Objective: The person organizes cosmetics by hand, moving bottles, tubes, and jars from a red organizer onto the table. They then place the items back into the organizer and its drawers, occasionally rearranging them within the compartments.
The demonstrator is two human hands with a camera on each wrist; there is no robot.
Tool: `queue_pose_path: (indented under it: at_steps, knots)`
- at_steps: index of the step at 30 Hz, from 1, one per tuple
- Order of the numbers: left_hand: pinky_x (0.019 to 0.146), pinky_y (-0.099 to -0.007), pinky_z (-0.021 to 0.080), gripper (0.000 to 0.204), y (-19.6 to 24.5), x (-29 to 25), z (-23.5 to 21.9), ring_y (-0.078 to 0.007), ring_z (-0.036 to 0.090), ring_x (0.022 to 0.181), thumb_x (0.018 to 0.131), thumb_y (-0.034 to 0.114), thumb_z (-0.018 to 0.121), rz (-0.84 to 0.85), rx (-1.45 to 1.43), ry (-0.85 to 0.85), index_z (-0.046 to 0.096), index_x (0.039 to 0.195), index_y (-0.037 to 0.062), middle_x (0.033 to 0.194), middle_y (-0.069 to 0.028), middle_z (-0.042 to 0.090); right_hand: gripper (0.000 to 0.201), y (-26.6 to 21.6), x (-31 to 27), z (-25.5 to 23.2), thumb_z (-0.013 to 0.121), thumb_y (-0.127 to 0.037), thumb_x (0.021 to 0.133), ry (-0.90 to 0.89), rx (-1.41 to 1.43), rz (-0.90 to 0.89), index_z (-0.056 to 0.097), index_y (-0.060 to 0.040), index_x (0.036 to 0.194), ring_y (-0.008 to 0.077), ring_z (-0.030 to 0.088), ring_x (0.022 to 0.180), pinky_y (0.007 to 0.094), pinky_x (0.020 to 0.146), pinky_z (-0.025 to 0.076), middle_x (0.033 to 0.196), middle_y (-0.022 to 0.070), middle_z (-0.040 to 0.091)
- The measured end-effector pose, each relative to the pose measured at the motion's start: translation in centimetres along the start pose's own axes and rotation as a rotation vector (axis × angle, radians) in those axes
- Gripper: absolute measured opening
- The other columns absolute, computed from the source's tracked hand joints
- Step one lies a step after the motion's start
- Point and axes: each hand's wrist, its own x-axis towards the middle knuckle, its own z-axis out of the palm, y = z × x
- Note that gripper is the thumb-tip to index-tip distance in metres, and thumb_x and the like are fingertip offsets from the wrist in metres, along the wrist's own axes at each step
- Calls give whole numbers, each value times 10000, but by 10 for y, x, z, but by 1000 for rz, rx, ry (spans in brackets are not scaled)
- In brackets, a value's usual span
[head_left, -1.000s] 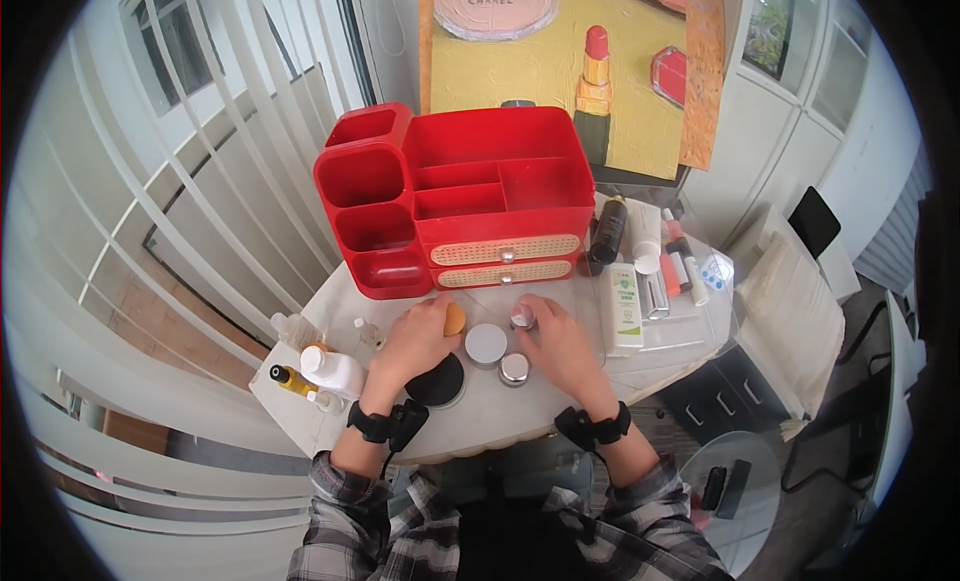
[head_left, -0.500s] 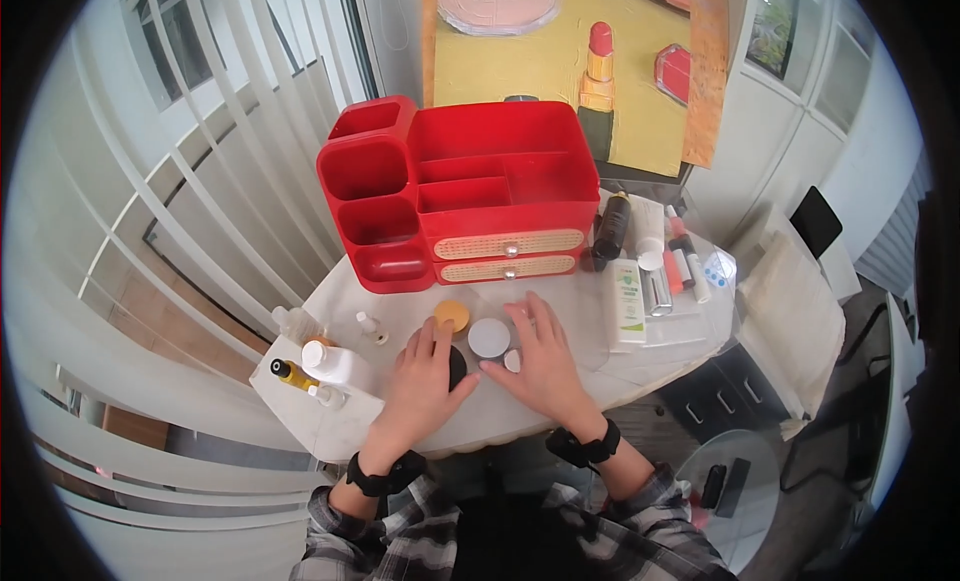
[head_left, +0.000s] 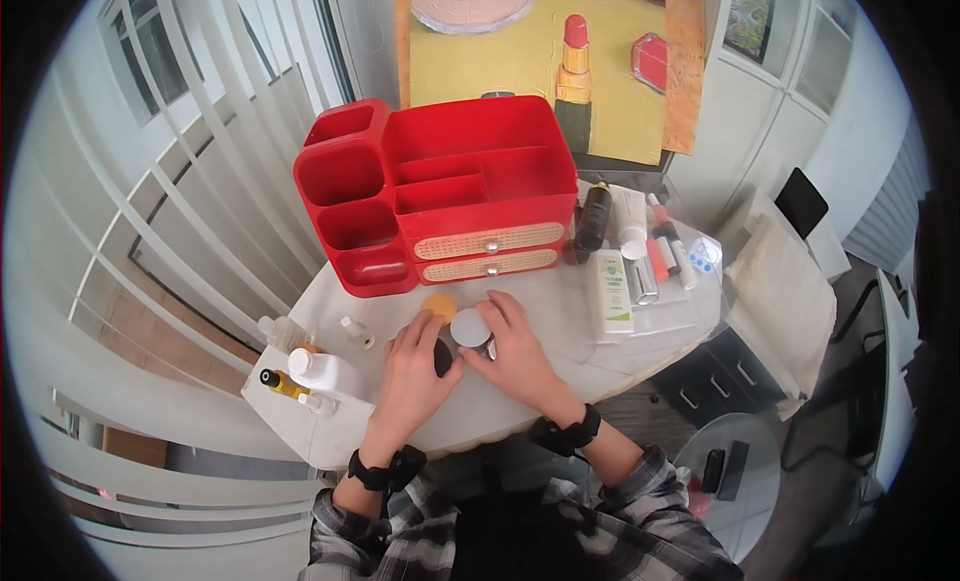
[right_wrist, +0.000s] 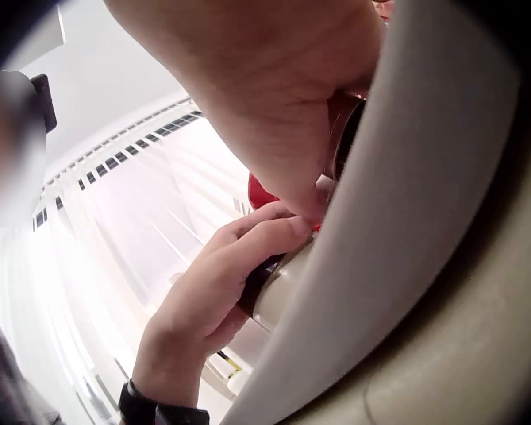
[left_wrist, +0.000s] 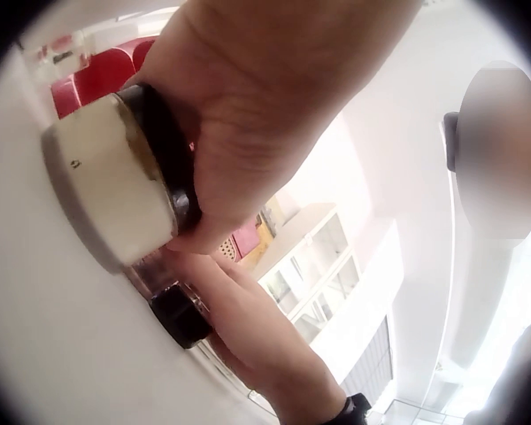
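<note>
My left hand (head_left: pixel 412 366) lies over a jar with a black lid (head_left: pixel 443 358), fingers and thumb curled round the lid. Its cream body (left_wrist: pixel 115 177) stands on the table in the left wrist view. Beside it, my right hand (head_left: pixel 515 356) curls round a round jar with a pale grey-white lid (head_left: pixel 470 329). A small silvery jar (head_left: pixel 492 351) sits against that palm, mostly hidden. My two thumbs come close together between the jars. Just beyond my left fingertips is a jar with a yellow-orange lid (head_left: pixel 438 306).
Behind the jars stands a red organizer (head_left: pixel 430 216) with compartments and two drawers. White bottles (head_left: pixel 325 371) and a yellow bottle (head_left: pixel 283 384) are on the left, near a small clear bottle (head_left: pixel 357 331). Several tubes and bottles, including a white-green one (head_left: pixel 610 296), lie at right.
My left hand has left the yellow-lidded jar and come to the black-lidded one. The right hand has moved in from the right, its fingers closing round the pale-lidded jar.
</note>
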Motion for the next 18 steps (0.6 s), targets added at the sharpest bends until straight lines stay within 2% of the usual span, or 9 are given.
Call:
queue_pose_path:
  at_steps: [5, 7, 11, 18]
  knots:
    - [979, -492, 474, 576, -7, 5, 1, -401, 598, 1180, 780, 159, 795, 20, 3, 57, 581, 1291, 0, 1358, -200, 586, 649, 0, 3, 2, 818, -175, 800, -3, 11, 14, 514, 16, 1340, 490, 432, 1349, 510, 1116, 422, 1434, 305, 443]
    - [1054, -485, 457, 549, -9, 8, 1, -431, 590, 1211, 777, 149, 797, -44, -71, 52, 603, 1264, -16, 1376, -226, 588, 652, 2, 4, 4, 820, -175, 798, 3, 12, 16, 513, 13, 1341, 487, 434, 1348, 510, 1114, 425, 1435, 302, 444]
    - [1061, -493, 453, 552, -9, 10, 0, -433, 584, 1219, 782, 161, 810, -55, -55, 62, 603, 1261, -19, 1369, -228, 591, 672, 3, 5, 4, 833, -186, 787, 37, -8, 20, 514, -4, 1349, 484, 439, 1347, 506, 1109, 431, 1441, 287, 448]
    - [1088, -509, 437, 601, -6, -9, -5, -442, 509, 1305, 789, 181, 841, 0, 15, 85, 582, 1298, -6, 1434, -232, 521, 683, 2, -5, -2, 842, -198, 792, 39, -15, 63, 516, -24, 1366, 461, 465, 1338, 488, 1102, 436, 1470, 256, 443]
